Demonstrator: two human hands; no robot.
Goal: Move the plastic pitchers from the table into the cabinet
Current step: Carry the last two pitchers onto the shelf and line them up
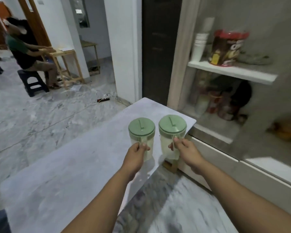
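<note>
Two clear plastic pitchers with pale green lids are held side by side above the far end of the grey table (77, 165). My left hand (135, 157) grips the handle of the left pitcher (141, 132). My right hand (186, 153) grips the handle of the right pitcher (172, 130), which hangs over the table's right edge. Both pitchers are upright and look lifted off the tabletop. The cabinet (233, 73) stands open to the right, with a white shelf at about lid height and above.
On the cabinet's upper shelf stand stacked white cups (199, 46) and a red-lidded snack jar (227, 47); bottles and jars (215, 105) fill the lower shelf. A person sits on a black stool (33, 83) at a wooden table far left. A power strip (103, 99) lies on the floor.
</note>
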